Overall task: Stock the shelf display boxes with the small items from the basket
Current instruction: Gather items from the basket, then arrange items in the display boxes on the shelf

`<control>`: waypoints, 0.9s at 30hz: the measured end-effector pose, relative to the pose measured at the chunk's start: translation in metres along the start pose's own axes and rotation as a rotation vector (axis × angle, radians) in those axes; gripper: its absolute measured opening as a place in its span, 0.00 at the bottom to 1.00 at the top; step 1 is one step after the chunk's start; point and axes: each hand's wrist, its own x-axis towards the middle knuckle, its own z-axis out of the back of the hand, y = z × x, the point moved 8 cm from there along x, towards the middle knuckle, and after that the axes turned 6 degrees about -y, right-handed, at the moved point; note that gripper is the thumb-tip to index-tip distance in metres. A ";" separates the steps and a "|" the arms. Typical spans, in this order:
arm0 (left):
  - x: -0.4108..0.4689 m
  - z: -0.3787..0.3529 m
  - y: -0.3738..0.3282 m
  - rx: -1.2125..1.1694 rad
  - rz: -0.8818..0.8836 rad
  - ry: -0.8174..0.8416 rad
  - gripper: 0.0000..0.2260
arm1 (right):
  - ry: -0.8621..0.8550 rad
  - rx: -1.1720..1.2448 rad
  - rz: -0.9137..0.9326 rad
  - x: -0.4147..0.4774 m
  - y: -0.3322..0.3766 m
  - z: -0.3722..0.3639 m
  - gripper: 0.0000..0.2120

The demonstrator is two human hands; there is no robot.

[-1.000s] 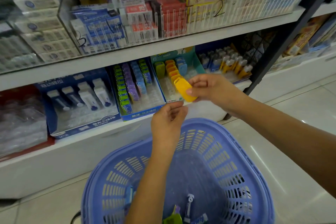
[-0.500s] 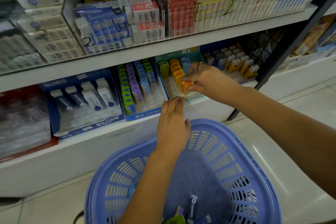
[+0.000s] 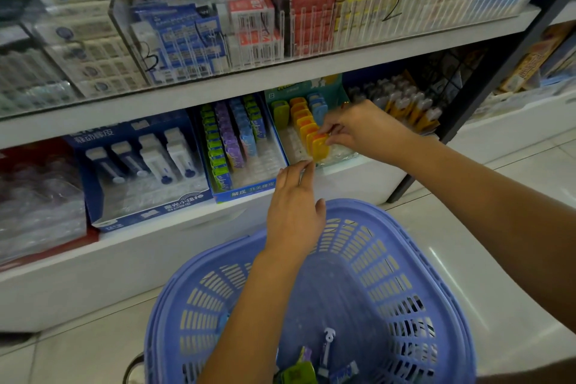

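Note:
A teal display box [image 3: 307, 86] stands on the lower shelf with rows of green, orange and blue small items. My right hand [image 3: 361, 131] pinches the top of a yellow item [image 3: 320, 149], which stands at the front of the orange row. Fingers straight, my left hand [image 3: 294, 206] touches the box's front edge with its fingertips. Below the hands is the purple plastic basket [image 3: 414, 262]. A few small items [image 3: 300, 371] lie at the basket's near end, a green one and a white-and-blue one among them.
Left of the teal box are a blue box of coloured packets [image 3: 232, 146] and a larger blue box of white items [image 3: 140, 165]. The clear-fronted upper shelf [image 3: 280, 72] overhangs them. A black upright [image 3: 486, 87] stands at the right, above the white tiled floor [image 3: 514, 196].
My right hand has carried the yellow item from the air in front of the shelf down into the teal box's orange row. My left hand rose to the box's front edge.

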 end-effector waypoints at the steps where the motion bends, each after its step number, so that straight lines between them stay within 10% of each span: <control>1: 0.001 0.000 0.000 -0.002 0.000 -0.005 0.29 | 0.007 -0.022 -0.001 0.000 -0.001 -0.003 0.10; 9: -0.001 0.001 -0.001 0.009 -0.043 0.020 0.28 | -0.038 -0.125 -0.021 -0.007 -0.003 -0.006 0.13; 15: -0.035 0.022 0.015 -0.285 0.064 -0.177 0.09 | -0.096 -0.115 -0.089 -0.028 0.014 -0.005 0.15; 18: -0.065 -0.026 0.043 -0.159 0.179 0.140 0.15 | 0.036 0.001 -0.049 -0.053 0.043 -0.033 0.13; 23: -0.163 -0.104 0.131 0.232 0.405 0.816 0.13 | 0.774 0.013 0.001 -0.139 0.084 -0.179 0.07; 27: -0.210 -0.120 0.177 0.401 0.423 1.037 0.19 | 1.064 0.090 -0.087 -0.201 0.092 -0.275 0.16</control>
